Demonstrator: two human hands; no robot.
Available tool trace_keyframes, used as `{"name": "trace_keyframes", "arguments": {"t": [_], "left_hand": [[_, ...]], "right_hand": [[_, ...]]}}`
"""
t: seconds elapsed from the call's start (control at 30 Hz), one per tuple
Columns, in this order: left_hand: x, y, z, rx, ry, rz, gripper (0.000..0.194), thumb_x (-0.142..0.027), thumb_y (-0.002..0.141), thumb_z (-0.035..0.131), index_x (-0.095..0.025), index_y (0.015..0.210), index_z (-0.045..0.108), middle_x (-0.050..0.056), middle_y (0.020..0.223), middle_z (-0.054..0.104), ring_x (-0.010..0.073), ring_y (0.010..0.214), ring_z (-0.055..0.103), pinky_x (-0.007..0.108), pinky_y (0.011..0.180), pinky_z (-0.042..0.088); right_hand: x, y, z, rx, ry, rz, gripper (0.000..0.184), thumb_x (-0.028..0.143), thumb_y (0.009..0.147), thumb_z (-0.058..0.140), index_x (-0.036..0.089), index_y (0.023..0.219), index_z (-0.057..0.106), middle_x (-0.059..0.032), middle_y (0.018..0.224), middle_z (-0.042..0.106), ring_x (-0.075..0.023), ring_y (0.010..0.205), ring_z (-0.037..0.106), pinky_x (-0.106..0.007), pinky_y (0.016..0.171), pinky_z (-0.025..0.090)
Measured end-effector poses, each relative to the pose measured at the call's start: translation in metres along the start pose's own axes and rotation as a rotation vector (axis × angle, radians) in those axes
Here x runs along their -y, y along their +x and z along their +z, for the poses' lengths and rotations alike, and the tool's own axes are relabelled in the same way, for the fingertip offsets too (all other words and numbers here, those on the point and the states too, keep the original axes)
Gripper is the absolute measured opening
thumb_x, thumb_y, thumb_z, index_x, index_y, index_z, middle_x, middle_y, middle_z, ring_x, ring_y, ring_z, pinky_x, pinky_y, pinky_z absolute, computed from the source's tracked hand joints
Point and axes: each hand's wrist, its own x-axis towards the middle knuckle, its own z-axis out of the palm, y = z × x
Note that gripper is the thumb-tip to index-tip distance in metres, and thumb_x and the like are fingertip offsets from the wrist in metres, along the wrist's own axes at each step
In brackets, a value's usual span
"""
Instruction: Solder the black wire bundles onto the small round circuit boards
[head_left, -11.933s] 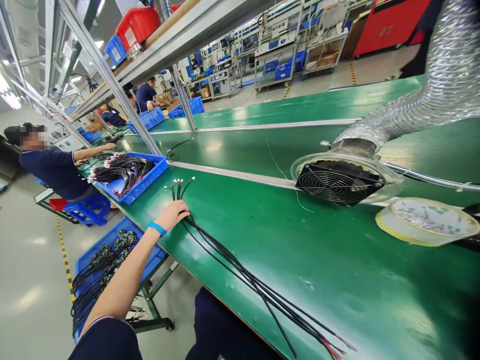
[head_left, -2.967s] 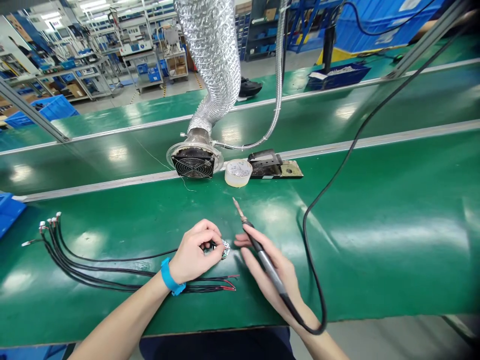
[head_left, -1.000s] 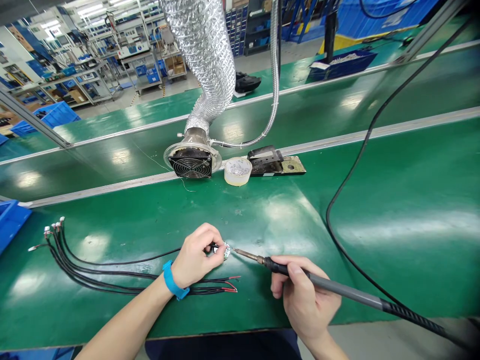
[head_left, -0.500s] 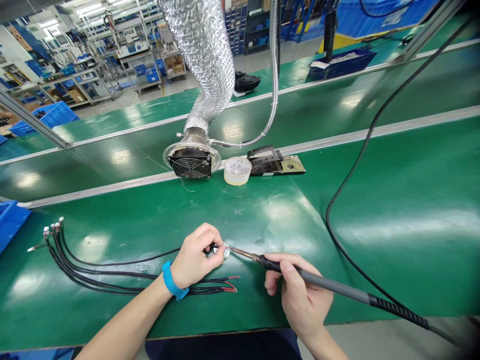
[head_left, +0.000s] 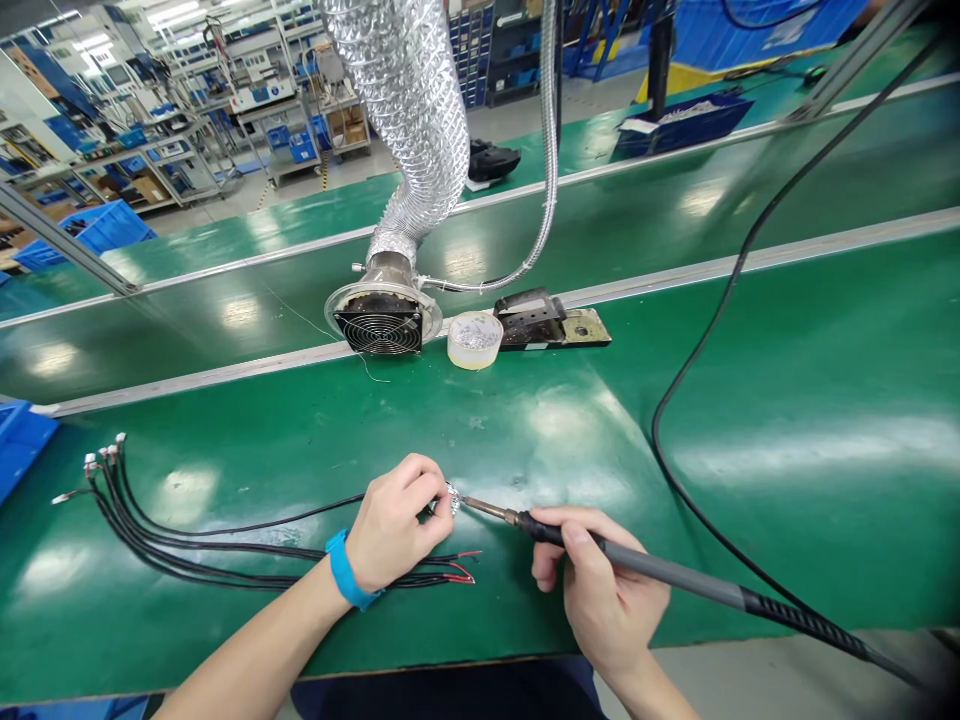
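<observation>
My left hand (head_left: pixel 401 515), with a blue band at the wrist, pinches a small circuit board (head_left: pixel 453 497) that is mostly hidden by the fingers. A black cable (head_left: pixel 300 515) runs from the left into that same hand. In my right hand (head_left: pixel 600 575) is a soldering iron (head_left: pixel 652 563), gripped like a pen, its tip at the board's right edge. Several more black cables (head_left: pixel 217 560) lie under my left forearm, with white connectors (head_left: pixel 111 453) at the far left and bare red and black ends (head_left: pixel 461 573) near my left hand.
Beyond my hands, a fan (head_left: pixel 381 332) hangs on a silver duct (head_left: pixel 420 120). Beside it stand a round tub (head_left: pixel 475 340) of shavings and an iron stand (head_left: pixel 555 325). A blue bin (head_left: pixel 22 445) sits at the left edge. The iron's cord (head_left: pixel 694 370) crosses the bench at right.
My left hand has turned slightly and shifted a little right and down, covering more of the board. The soldering iron has stayed almost in place, its tip still at the board.
</observation>
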Motion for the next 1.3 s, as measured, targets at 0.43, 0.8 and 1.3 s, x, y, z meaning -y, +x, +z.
{"name": "trace_keyframes", "arguments": {"t": [0.43, 0.8, 1.3], "left_hand": [[0.0005, 0.0008, -0.0007, 0.011, 0.026, 0.011, 0.015, -0.011, 0.095, 0.055, -0.02, 0.082, 0.058, 0.004, 0.091, 0.065, 0.0122, 0.073, 0.059, 0.025, 0.067, 0.048], [0.0021, 0.0012, -0.0019, 0.032, 0.02, 0.014, 0.015, -0.011, 0.094, 0.055, -0.02, 0.083, 0.056, 0.004, 0.091, 0.062, 0.0125, 0.073, 0.057, 0.025, 0.067, 0.047], [-0.0001, 0.0047, -0.0063, 0.061, 0.026, -0.018, 0.014, -0.013, 0.095, 0.054, -0.02, 0.083, 0.056, 0.004, 0.092, 0.063, 0.0123, 0.074, 0.058, 0.024, 0.068, 0.048]], "right_hand": [[-0.0001, -0.0022, -0.0013, 0.013, -0.016, -0.006, 0.024, 0.028, 0.11, 0.055, 0.017, 0.1, 0.073, 0.0014, 0.055, 0.058, -0.0116, 0.039, 0.053, -0.018, 0.039, 0.046], [-0.0011, -0.0026, -0.0016, -0.074, -0.007, -0.033, 0.023, 0.027, 0.109, 0.055, 0.017, 0.099, 0.073, 0.0023, 0.053, 0.056, -0.0107, 0.038, 0.051, -0.017, 0.037, 0.042], [-0.0011, 0.0027, 0.0043, -0.059, -0.022, -0.034, 0.025, 0.033, 0.109, 0.057, 0.016, 0.099, 0.073, 0.0019, 0.055, 0.058, -0.01, 0.04, 0.052, -0.016, 0.04, 0.044]]}}
